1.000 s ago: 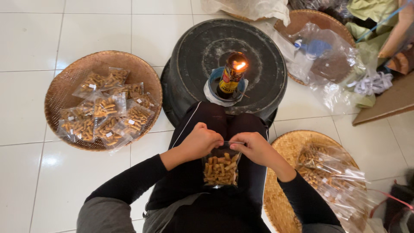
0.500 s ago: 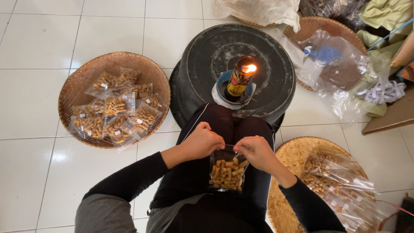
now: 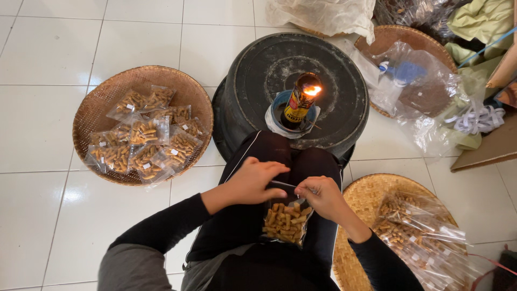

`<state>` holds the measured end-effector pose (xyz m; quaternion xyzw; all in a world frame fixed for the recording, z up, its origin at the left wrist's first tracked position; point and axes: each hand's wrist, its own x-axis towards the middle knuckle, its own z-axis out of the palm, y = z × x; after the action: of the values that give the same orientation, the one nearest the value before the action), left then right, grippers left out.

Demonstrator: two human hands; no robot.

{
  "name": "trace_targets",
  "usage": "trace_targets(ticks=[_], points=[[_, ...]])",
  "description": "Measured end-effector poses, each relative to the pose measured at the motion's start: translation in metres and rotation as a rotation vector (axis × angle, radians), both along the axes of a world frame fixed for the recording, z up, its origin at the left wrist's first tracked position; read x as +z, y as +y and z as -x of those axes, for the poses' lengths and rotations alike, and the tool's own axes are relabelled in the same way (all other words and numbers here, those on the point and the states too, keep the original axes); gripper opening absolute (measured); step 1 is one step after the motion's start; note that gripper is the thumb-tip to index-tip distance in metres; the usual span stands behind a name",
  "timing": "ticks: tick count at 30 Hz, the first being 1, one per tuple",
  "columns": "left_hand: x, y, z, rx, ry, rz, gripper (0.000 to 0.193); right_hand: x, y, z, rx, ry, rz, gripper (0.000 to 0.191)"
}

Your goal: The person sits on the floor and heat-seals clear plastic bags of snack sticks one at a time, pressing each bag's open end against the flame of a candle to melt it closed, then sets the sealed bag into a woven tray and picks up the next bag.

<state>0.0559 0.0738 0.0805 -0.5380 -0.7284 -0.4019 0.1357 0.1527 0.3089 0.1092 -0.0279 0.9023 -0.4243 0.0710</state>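
— Between the fingers, item one?
— Clear snack bag (image 3: 286, 220), upright over the lap; left hand (image 3: 254, 182) and right hand (image 3: 321, 195) both pinched shut on its top edge.
— Beyond the fingertips?
— Lit bottle lamp (image 3: 299, 102) on an upturned black tub (image 3: 269, 70).
— Left of the fingers?
— Woven tray (image 3: 97, 108), filled packets (image 3: 142, 144) heaped inside.
— Right of them?
— Second woven tray (image 3: 366, 199), plastic bags (image 3: 420, 237), possibly unsealed; hard to tell.
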Motion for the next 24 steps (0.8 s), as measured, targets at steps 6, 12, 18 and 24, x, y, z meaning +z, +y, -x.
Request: trace_targets(ticks=[6,12,18,24], points=[[-0.012,0.032,-0.002,-0.158,-0.266,0.324,0.02,0.0,-0.005,0.001,0.037,0.019,-0.005,0.013],[-0.022,0.032,-0.003,-0.191,-0.303,0.339,0.016,-0.007,0.004,-0.006,-0.022,0.012,0.036,0.013],[-0.016,0.029,-0.006,-0.197,-0.398,0.324,0.016,-0.015,0.018,-0.019,-0.08,0.149,-0.021,0.015],[-0.006,0.03,-0.006,-0.188,-0.392,0.323,0.018,-0.037,0.022,-0.034,-0.307,0.055,0.062,0.019]])
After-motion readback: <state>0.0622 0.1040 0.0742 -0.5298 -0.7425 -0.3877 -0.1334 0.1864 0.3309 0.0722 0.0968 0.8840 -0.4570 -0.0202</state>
